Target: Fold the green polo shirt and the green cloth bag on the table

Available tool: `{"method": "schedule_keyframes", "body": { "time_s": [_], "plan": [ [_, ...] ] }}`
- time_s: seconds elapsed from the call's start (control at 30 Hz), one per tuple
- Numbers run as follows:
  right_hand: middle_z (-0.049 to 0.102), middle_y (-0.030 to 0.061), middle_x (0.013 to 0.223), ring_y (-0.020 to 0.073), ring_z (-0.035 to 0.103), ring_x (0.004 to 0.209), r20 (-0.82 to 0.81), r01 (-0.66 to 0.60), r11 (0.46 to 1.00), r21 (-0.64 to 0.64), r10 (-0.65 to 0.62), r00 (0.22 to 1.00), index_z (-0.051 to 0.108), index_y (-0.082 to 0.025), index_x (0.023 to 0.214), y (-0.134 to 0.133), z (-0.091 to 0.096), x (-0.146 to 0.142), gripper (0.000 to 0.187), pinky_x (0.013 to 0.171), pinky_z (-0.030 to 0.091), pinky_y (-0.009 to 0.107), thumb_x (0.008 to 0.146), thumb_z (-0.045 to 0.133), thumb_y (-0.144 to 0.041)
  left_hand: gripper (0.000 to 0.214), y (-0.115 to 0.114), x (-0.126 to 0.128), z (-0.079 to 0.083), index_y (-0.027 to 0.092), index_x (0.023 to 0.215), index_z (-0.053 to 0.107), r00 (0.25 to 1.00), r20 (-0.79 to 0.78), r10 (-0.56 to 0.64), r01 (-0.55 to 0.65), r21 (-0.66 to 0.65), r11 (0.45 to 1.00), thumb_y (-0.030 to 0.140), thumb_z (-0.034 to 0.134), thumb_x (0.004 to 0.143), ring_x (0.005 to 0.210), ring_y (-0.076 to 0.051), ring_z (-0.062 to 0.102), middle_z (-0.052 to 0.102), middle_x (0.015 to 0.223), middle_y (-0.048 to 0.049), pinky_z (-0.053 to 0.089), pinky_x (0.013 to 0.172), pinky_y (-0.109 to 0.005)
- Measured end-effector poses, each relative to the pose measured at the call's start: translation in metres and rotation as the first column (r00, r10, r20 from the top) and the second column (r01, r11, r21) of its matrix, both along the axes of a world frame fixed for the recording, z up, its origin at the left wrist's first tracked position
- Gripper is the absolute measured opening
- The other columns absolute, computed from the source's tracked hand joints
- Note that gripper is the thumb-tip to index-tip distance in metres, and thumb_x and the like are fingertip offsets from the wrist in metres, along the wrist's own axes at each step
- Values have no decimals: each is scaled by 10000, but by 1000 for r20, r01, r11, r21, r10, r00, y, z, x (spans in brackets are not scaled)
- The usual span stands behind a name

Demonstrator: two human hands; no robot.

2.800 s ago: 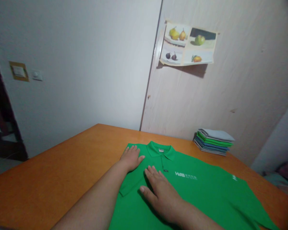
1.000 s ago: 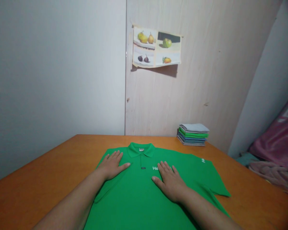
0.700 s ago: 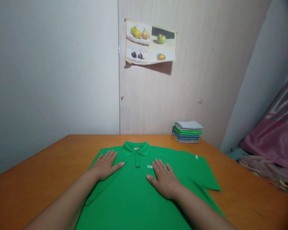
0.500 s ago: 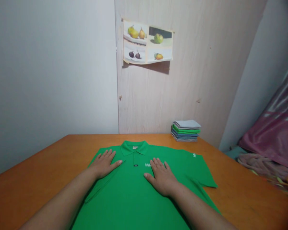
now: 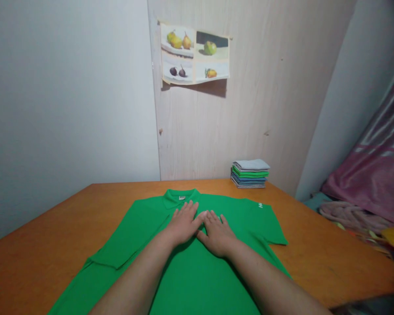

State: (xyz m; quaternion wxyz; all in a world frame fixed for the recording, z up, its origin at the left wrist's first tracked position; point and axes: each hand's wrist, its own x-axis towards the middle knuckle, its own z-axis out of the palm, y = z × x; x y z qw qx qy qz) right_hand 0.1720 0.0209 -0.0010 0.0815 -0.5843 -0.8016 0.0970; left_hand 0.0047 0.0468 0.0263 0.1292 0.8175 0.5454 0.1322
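Note:
A green polo shirt (image 5: 197, 280) lies spread front side up, its collar toward the far side and its lower part running out of view. My left hand (image 5: 183, 224) rests flat on the chest just below the collar, covering the button placket. Right beside it, my right hand (image 5: 216, 234) lies flat on the chest too, hiding the white lettering there. The thumb of my left hand meets the fingers of my right. Both hands have their fingers stretched out and hold nothing. White print shows on the right sleeve (image 5: 271, 223); the left sleeve (image 5: 118, 245) lies angled toward me.
The shirt lies on an orange-brown table (image 5: 36, 245). At the back right stands a stack of folded clothes (image 5: 250, 174). Behind are a wall and a panel with a fruit picture (image 5: 195, 54). A pink curtain (image 5: 367, 183) and loose cloth (image 5: 351, 216) are at the right.
My left hand has moved right, from the left shoulder area to the chest beside my right hand. The left sleeve and side now spread farther left. The view has shifted slightly.

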Motion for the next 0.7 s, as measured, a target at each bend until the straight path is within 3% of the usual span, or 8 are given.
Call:
{"method": "schedule_keyframes", "body": {
  "time_s": [0.1, 0.23, 0.3, 0.4, 0.5, 0.7],
  "plan": [
    [161, 108, 1636, 286, 81, 1514, -1, 2, 1000, 1, -2, 1000, 198, -149, 1577, 1, -1, 0, 708, 1193, 37, 559, 967, 285, -499, 794, -10, 16, -16, 236, 1555, 274, 998, -14, -62, 62, -6, 998, 720, 137, 941, 1508, -278, 151, 231, 1619, -74, 127, 1187, -559],
    [239, 122, 1616, 294, 149, 1502, -65, 7, 1000, 27, -5, 998, 273, -152, 1558, 3, -3, 2, 631, 1190, 75, 557, 970, 300, -379, 797, -14, 15, -25, 230, 1546, 306, 995, -48, -90, 91, 23, 996, 721, 127, 943, 1500, -271, 191, 291, 1600, -58, 99, 1200, -550],
    [345, 127, 1575, 296, 248, 1475, -156, 3, 998, 61, 6, 988, 388, -173, 1514, 4, -2, 5, 591, 1185, 140, 535, 951, 371, -354, 797, -14, 13, -24, 233, 1546, 306, 994, -59, -95, 97, 24, 995, 721, 118, 944, 1496, -267, 207, 298, 1597, -53, 104, 1202, -546],
    [563, 106, 1425, 247, 478, 1345, -286, 45, 991, 126, -7, 958, 595, -200, 1358, 9, 5, 19, 474, 1124, 319, 398, 926, 445, -326, 781, -13, 12, -22, 259, 1521, 367, 991, -92, -99, 103, 40, 994, 727, 128, 942, 1493, -274, 215, 308, 1592, -55, 104, 1196, -562],
    [671, 90, 1284, 201, 595, 1196, -336, 169, 968, 186, -99, 937, 670, -198, 1247, 18, 18, 44, 431, 993, 423, 288, 967, 383, -353, 786, -13, 13, -22, 270, 1495, 418, 986, -124, -112, 118, 47, 992, 750, 167, 926, 1497, -291, 195, 290, 1598, -69, 99, 1191, -581],
    [737, 104, 967, 203, 644, 889, -325, 494, 847, 197, -419, 848, 729, -177, 909, 41, 41, 129, 451, 745, 438, 268, 976, 325, -367, 846, -13, 11, -24, 255, 1523, 368, 979, -157, -130, 139, 49, 989, 794, 246, 883, 1501, -313, 161, 225, 1615, -84, 84, 1190, -599]
  ]
}}
